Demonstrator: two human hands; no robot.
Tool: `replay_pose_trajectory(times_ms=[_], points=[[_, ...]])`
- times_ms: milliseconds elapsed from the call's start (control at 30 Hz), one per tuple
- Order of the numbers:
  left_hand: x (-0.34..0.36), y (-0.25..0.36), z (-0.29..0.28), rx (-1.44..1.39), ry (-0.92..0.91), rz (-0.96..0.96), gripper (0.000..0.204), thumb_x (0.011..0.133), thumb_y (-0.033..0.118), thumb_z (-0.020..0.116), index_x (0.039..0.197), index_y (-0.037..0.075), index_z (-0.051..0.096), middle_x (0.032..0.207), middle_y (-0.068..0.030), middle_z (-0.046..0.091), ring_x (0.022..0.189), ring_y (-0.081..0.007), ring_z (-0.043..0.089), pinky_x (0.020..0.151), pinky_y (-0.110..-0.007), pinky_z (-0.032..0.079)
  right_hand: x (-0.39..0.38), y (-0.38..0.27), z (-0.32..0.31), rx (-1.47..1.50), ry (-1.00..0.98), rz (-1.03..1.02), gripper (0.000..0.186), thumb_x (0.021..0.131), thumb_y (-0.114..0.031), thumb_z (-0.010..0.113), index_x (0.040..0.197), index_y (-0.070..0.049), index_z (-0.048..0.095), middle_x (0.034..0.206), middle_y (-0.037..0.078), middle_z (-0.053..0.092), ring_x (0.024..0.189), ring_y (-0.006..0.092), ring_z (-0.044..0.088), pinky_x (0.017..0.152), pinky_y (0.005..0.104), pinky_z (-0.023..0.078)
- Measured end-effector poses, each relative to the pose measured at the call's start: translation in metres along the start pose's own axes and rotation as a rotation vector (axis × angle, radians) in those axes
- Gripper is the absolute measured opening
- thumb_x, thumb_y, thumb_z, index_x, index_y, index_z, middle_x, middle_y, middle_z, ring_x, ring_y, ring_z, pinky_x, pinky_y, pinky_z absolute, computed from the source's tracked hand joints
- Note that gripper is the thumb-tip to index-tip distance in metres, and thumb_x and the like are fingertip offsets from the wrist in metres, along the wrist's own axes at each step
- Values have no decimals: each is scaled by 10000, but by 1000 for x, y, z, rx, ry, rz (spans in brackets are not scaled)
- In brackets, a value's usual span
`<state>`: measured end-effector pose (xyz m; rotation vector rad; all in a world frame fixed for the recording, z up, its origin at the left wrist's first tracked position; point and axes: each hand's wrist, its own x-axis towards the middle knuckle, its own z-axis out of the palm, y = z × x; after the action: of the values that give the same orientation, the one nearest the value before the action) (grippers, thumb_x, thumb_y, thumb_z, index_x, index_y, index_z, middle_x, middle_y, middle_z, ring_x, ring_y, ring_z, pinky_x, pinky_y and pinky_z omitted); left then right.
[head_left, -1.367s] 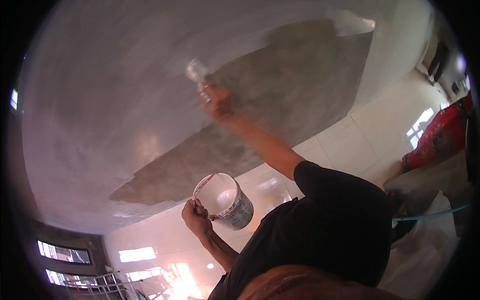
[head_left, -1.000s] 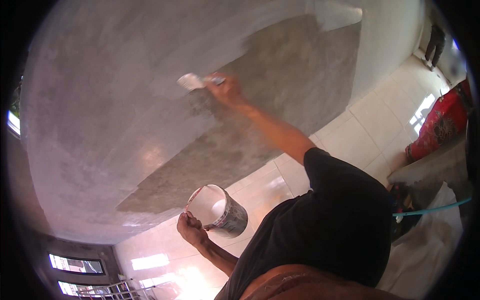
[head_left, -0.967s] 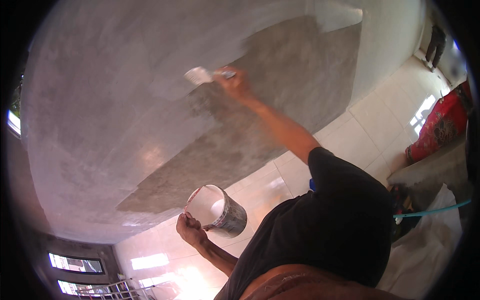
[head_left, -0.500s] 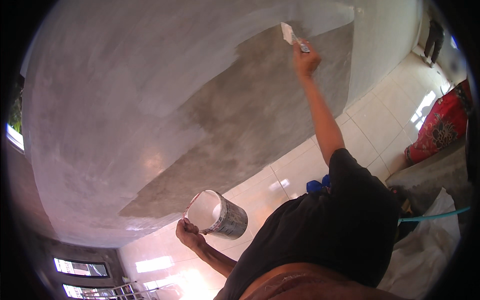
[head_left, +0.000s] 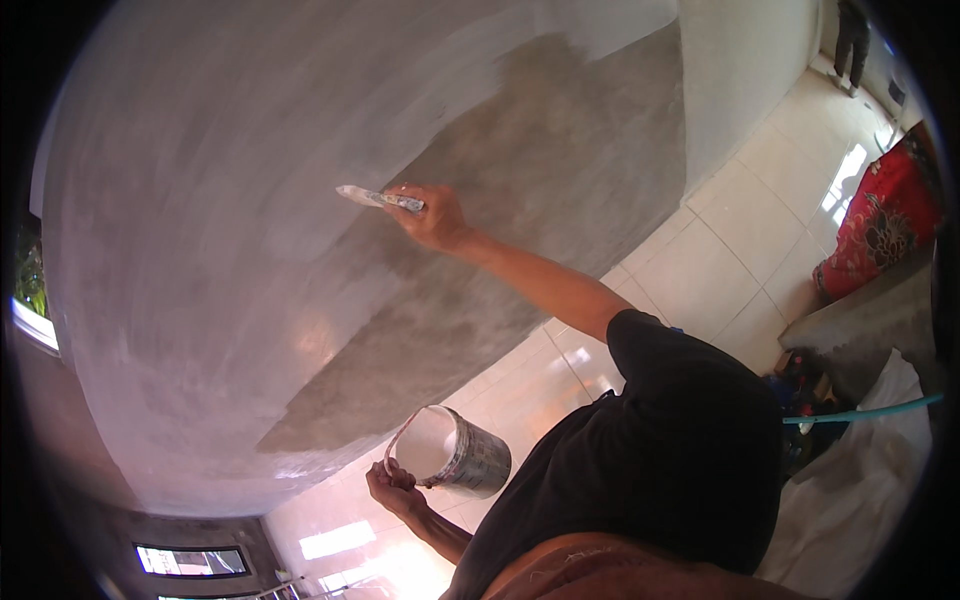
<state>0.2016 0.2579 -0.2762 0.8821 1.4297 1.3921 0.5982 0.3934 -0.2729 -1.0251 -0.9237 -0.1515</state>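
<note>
My right hand (head_left: 432, 215) grips a paintbrush (head_left: 378, 197) by its stained handle, and the white-coated bristles point left at the wall (head_left: 220, 220). The brush is by the border between the wall's paler coated area and a darker bare grey patch (head_left: 520, 170); whether the bristles touch, I cannot tell. Lower down, my left hand (head_left: 397, 487) is closed on the rim or handle of a paint bucket (head_left: 482, 462). The bucket is tilted with its mouth toward the wall. Its inside looks white, and its outer side is smeared with paint.
Pale glossy floor tiles (head_left: 725, 235) run along the wall's foot. To the right are a red patterned cloth (head_left: 880, 230), a whitish sheet (head_left: 850, 510) and a teal hose (head_left: 870, 412). A person's legs (head_left: 852, 48) show at the far right. A low window (head_left: 190, 560) is at the lower left.
My right hand has swept the brush left and downward from the upper part of the dark patch to its left border. The bucket and left hand appear slightly lower and further right.
</note>
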Motion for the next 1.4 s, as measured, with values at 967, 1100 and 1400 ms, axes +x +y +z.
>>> replay_pose_trajectory(times_ms=[967,1100,1400], points=[[5,-4,-25,151,20,41,279,899,207,480,649,84,473,462,77,276,388,-32,185,380,-246,117,24,10,-50,-85,124,-45,192,802,-190,734,950,-69,726,794,153,700,689,285,679,616,333,519],[5,3,-23,150,15,26,272,900,198,475,652,89,477,462,72,281,389,-33,186,383,-242,118,58,64,-90,0,61,144,221,785,-215,757,930,-49,742,822,140,722,694,197,679,639,317,518],[4,1,-33,173,-27,24,269,899,184,474,648,88,483,473,64,310,387,-42,218,385,-244,150,121,106,-284,-428,629,122,216,796,-197,780,914,-21,740,807,60,725,691,127,629,661,302,506]])
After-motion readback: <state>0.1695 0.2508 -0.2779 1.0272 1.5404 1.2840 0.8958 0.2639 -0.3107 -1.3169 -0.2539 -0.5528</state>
